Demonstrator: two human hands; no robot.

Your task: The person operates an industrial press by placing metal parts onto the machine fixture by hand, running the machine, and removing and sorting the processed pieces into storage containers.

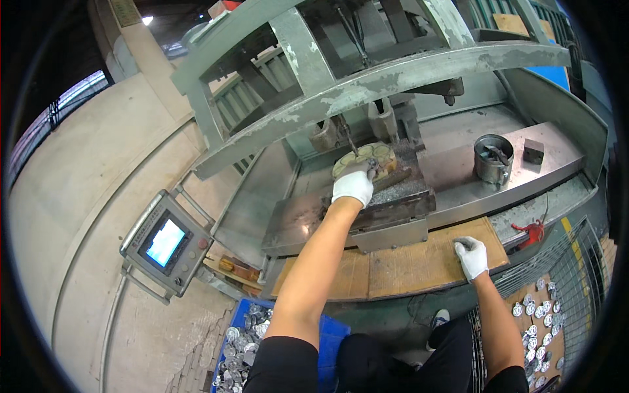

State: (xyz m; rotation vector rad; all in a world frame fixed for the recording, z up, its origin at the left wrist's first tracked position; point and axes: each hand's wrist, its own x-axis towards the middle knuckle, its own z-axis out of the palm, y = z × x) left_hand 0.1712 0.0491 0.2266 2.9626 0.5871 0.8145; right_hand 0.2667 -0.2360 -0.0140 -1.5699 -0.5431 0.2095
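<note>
Currently, the gloved left hand [354,188] reaches in at the near edge of a yellowish fixture [365,151] with round pockets, which sits below a drill bit [349,136], grey metal shavings [397,190] just beside it. The gloved right hand [473,258] rests near the right end of a wooden board [419,262], fingers bent toward the palm. From this angle I cannot tell whether either of the hands pinches anything. Rightward, a metal cup [491,172] and a small dark block [533,151] stand on the steel tabletop [557,167]. Lower down, metal parts [244,344] lie in a blue crate [334,340].
</note>
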